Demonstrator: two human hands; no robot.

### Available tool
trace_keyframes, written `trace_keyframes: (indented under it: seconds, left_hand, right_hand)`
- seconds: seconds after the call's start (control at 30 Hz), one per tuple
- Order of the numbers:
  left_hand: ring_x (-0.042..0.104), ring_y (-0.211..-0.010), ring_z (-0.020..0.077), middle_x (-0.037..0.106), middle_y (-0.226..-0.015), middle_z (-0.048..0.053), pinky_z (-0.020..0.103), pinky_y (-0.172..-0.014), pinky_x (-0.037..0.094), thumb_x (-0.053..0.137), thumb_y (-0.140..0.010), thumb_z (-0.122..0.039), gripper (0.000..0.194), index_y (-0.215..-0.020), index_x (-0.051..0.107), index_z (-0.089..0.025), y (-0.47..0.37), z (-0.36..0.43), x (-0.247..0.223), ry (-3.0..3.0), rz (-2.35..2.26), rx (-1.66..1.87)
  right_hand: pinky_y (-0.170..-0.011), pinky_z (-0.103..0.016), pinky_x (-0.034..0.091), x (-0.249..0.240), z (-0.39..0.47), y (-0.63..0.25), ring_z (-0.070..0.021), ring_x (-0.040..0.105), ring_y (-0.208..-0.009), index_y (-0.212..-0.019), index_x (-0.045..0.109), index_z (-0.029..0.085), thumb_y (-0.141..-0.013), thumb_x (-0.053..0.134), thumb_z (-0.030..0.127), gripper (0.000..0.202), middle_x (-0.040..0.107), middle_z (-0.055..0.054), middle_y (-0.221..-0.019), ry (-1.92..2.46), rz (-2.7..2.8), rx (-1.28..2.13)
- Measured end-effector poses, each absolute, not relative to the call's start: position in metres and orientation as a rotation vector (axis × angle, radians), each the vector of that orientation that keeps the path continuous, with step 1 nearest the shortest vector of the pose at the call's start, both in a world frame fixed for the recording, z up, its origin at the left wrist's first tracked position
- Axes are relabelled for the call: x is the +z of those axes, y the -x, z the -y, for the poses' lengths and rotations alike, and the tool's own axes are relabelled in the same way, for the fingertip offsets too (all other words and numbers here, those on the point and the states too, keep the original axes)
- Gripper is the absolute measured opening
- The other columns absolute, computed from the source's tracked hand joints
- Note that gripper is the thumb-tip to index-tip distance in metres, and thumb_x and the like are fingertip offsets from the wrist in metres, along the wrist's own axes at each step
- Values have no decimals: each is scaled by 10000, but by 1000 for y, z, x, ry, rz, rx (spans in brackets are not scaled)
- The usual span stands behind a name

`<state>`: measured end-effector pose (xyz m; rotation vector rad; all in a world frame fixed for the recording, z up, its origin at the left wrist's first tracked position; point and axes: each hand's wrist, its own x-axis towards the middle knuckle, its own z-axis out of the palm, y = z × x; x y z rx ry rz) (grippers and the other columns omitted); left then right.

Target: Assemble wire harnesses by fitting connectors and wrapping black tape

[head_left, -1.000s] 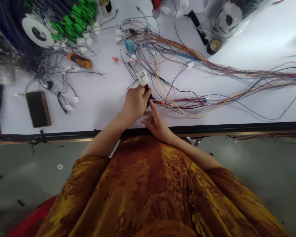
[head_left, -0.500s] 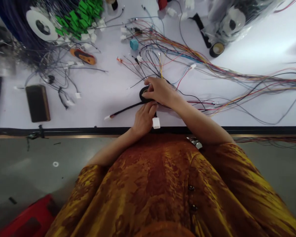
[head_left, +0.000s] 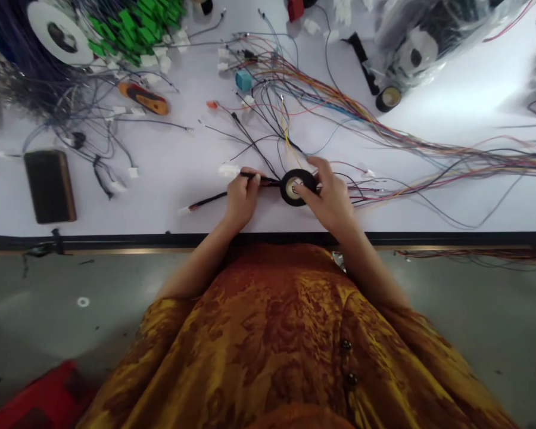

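Note:
My right hand (head_left: 333,196) is closed on a roll of black tape (head_left: 288,189), its thumb at the pale core. Just left of the roll, my left hand (head_left: 242,199) pinches a black-taped wire bundle (head_left: 270,182). A taped branch (head_left: 209,199) runs from that hand toward the lower left and ends in a pale tip. Beside the left fingers sits a white connector (head_left: 229,171). Loose black and yellow wires (head_left: 286,128) fan out above the roll, and red and dark wires pass behind my right hand.
A long bundle of coloured wires (head_left: 384,128) crosses to the right edge. An orange cutter (head_left: 143,98), a dark rectangular case (head_left: 50,186) and green connectors (head_left: 134,27) lie left. A second tape roll (head_left: 388,99) is by a plastic bag. The table's black edge (head_left: 196,239) runs in front of me.
My hands have moved apart. The tape roll has shifted right and toward me with my right hand, and its face now shows. The white connector has swung from below my left hand to above it.

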<state>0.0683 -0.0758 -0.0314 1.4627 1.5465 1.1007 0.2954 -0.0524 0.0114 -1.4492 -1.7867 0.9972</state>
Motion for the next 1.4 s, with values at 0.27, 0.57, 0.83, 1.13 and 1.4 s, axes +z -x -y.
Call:
trace_keyframes:
  seconds: [0.27,0.57,0.83,1.13,1.4]
  left_hand:
    - [719,-845,189,759,-966,58,330,-830,591,716,-835,-273,305,-1131,726,-206,-56,31,-14,-1724,-1150,682]
    - [693,-572,173,710,-674,22,301,-580,606,748,-848,-439,242,-895,718,-204,-65,19,-28,-1499,-1061,690]
    - [680,-599,139,690,-777,26,249,-560,558,685,-902,-452,248,-883,654,-207,-78,23,-28,-1427,-1141,814]
    - [626,-668,150,592,-685,1,272,-695,493,580,-901,-254,132,-783,567,-195,-94,23,5,-1961,-1458,641]
    - [675,-826,277,650,-750,75,379,-802,479,552,-927,-186,96,-926,647,-173,-123,32,37,-2188,-1651,268]
  right_hand:
    - [-340,-223,339,-35,38,-309,-74,394,-387,-1223,634,257,-921,582,516,401,592,31,-669,1417,1291,1428]
    - [-322,-198,313,-31,40,-305,-62,381,-381,-1187,654,254,-925,574,467,346,589,28,-676,1478,1219,1404]
    - [-996,-456,581,-21,61,-308,-265,682,-1148,-1344,616,221,-949,534,388,437,689,-106,-1296,1372,1598,999]
    - [-1050,-466,549,-14,103,-271,-287,662,-1209,-1396,533,222,-903,606,373,521,675,-107,-1336,1374,1760,1135]
    - [-422,-268,523,-14,111,-245,-159,661,-615,-1531,267,346,-899,602,605,761,690,-23,-960,1153,1145,1887]
